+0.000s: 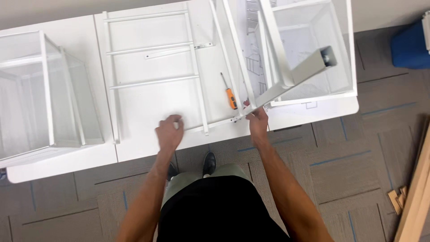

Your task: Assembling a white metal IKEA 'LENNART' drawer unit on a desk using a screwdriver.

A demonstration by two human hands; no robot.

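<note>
A white metal ladder-like frame [152, 47] lies flat on the white table [67, 163]. My left hand [169, 132] rests on the table near the frame's front rail, fingers curled, pinching something small I cannot make out. My right hand [258, 121] grips the lower end of a white square metal post [298, 76] that tilts up towards the camera, where it meets the frame's corner. An orange-handled screwdriver [229, 95] lies on the table between my hands, just left of the post.
A white mesh basket [42, 94] stands at the table's left. Another mesh basket [313, 49] and paper sheets sit at the right. A blue bin [410, 47] is at the far right, and wooden boards [416, 197] lean at the lower right on the carpet.
</note>
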